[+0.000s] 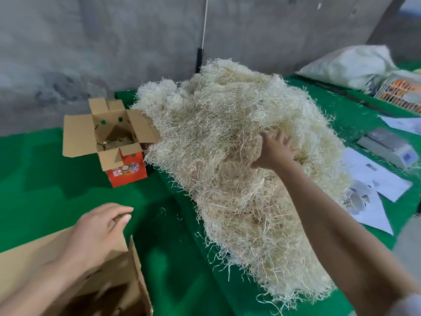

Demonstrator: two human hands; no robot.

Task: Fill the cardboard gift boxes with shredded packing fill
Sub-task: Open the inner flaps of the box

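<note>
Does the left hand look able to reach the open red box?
Probably yes: only bare green cloth lies between the left hand and the open red box; the fill pile lies off that path.

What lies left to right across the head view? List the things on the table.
Open gift box → heap of shredded fill → grey machine. Left out because they overlap these: left hand, near box, right hand.
</note>
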